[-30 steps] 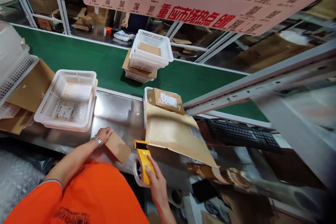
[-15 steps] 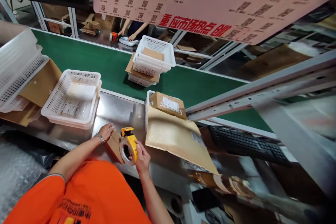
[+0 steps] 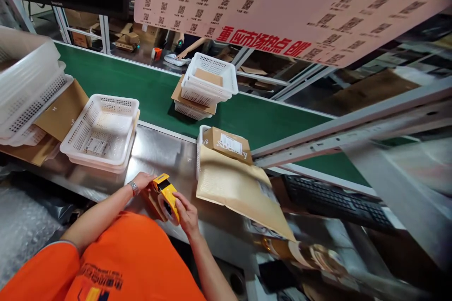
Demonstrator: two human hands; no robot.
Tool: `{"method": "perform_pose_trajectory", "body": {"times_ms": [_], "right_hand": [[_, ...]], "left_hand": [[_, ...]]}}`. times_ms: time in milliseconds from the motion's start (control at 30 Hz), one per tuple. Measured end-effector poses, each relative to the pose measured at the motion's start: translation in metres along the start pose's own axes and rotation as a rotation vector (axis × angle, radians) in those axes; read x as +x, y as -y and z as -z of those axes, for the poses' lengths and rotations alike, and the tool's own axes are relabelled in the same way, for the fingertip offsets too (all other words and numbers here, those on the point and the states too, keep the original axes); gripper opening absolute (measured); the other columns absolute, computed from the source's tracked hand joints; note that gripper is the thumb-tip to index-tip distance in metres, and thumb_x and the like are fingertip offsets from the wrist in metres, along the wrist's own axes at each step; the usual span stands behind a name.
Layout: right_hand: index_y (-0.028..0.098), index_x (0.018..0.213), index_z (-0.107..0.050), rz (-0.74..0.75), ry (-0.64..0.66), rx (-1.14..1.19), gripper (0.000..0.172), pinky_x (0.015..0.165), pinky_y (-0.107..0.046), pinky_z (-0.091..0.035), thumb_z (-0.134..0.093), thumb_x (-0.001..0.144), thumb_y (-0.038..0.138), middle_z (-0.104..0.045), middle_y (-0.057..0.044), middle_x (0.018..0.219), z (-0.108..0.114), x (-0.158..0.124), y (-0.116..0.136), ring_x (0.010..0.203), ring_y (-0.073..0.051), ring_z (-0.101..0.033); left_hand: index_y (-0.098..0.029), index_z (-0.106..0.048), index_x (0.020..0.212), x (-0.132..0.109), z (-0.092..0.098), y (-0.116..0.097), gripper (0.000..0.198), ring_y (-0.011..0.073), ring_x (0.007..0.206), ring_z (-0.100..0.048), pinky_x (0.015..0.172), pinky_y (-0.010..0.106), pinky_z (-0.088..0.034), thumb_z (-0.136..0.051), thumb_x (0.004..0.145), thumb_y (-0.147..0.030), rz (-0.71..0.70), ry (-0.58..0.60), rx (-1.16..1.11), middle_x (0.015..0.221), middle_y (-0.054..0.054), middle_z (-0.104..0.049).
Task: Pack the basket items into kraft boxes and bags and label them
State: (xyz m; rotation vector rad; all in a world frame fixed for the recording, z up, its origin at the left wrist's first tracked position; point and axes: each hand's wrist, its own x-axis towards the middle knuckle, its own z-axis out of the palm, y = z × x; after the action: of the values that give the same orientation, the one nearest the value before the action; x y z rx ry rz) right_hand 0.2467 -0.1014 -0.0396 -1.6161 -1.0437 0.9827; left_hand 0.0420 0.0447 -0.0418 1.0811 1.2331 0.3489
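My right hand point(image 3: 186, 215) is wrapped round a yellow tape dispenser point(image 3: 166, 194) and presses it onto a small brown cardboard parcel point(image 3: 154, 201) at the front edge of the steel table point(image 3: 158, 153). My left hand point(image 3: 141, 180), with a watch on its wrist, holds the parcel's left side, fingers curled over it. The dispenser covers most of the parcel. Just to the right lies a padded brown envelope point(image 3: 236, 188) with a small labelled box point(image 3: 228, 145) behind it.
Stacked white baskets point(image 3: 102, 132) sit at the left, with more baskets point(image 3: 24, 84) and cardboard at the far left. A basket stack point(image 3: 209, 82) rides the green conveyor point(image 3: 141, 89). A black keyboard point(image 3: 335, 200) lies at the right. Another person's arm point(image 3: 190, 47) works beyond the belt.
My right hand has brought the tape dispenser from near my body up and left onto the parcel. My left hand has stayed on the parcel. The view has shifted a little.
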Motion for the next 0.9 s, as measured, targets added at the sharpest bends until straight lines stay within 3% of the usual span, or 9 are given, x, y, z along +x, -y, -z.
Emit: {"method": "perform_pose_trajectory", "body": {"times_ms": [200, 300, 433, 633, 767, 900], "right_hand": [[0.025, 0.117, -0.088, -0.031, 0.175, -0.054, 0.064, 0.096, -0.048, -0.068, -0.094, 0.067, 0.064, -0.089, -0.012, 0.117, -0.002, 0.005, 0.036, 0.106, -0.035, -0.081], [0.024, 0.128, -0.087, -0.061, 0.225, -0.147, 0.068, 0.092, -0.046, -0.068, -0.096, 0.068, 0.054, -0.088, -0.011, 0.120, 0.006, 0.003, 0.049, 0.102, -0.033, -0.082], [0.021, 0.124, -0.088, -0.158, 0.213, -0.161, 0.064, 0.086, -0.044, -0.069, -0.096, 0.067, 0.051, -0.090, -0.011, 0.114, 0.016, -0.004, 0.047, 0.093, -0.031, -0.083], [0.023, 0.117, -0.089, -0.186, 0.216, -0.123, 0.058, 0.085, -0.044, -0.070, -0.095, 0.065, 0.048, -0.090, -0.010, 0.105, 0.007, -0.006, 0.040, 0.090, -0.032, -0.084], [0.022, 0.118, -0.089, -0.183, 0.207, -0.141, 0.059, 0.083, -0.041, -0.069, -0.093, 0.066, 0.048, -0.090, -0.010, 0.105, 0.006, -0.004, 0.042, 0.089, -0.031, -0.083], [0.023, 0.116, -0.089, -0.162, 0.199, -0.148, 0.056, 0.086, -0.042, -0.068, -0.093, 0.065, 0.047, -0.090, -0.009, 0.106, 0.008, -0.003, 0.042, 0.092, -0.030, -0.083]], "left_hand": [[-0.018, -0.065, 0.058, 0.004, 0.008, 0.006, 0.051, 0.0198, 0.069, -0.069, 0.067, 0.029, -0.051, -0.074, 0.101, -0.044, 0.009, -0.142, 0.065, 0.061, 0.004, -0.068], [-0.017, -0.071, 0.068, 0.014, 0.022, 0.010, 0.040, 0.0207, 0.078, -0.072, 0.074, 0.029, -0.052, -0.067, 0.103, -0.035, -0.024, -0.273, 0.103, 0.070, 0.005, -0.072], [-0.016, -0.075, 0.075, 0.027, 0.042, 0.021, 0.034, 0.0244, 0.091, -0.077, 0.085, 0.034, -0.054, -0.062, 0.105, -0.027, -0.013, -0.384, 0.161, 0.079, 0.009, -0.077], [-0.018, -0.073, 0.071, 0.036, 0.035, 0.051, 0.034, 0.0250, 0.088, -0.078, 0.086, 0.036, -0.059, -0.079, 0.100, -0.035, 0.101, -0.304, 0.262, 0.072, 0.003, -0.073], [-0.014, -0.077, 0.094, 0.044, 0.027, 0.058, 0.030, 0.0207, 0.091, -0.077, 0.090, 0.038, -0.065, -0.079, 0.106, -0.041, 0.169, -0.225, 0.312, 0.092, 0.002, -0.078], [-0.015, -0.077, 0.115, 0.045, 0.031, 0.058, 0.028, 0.0208, 0.100, -0.077, 0.092, 0.040, -0.067, -0.079, 0.107, -0.042, 0.189, -0.230, 0.312, 0.113, 0.005, -0.079]]}}
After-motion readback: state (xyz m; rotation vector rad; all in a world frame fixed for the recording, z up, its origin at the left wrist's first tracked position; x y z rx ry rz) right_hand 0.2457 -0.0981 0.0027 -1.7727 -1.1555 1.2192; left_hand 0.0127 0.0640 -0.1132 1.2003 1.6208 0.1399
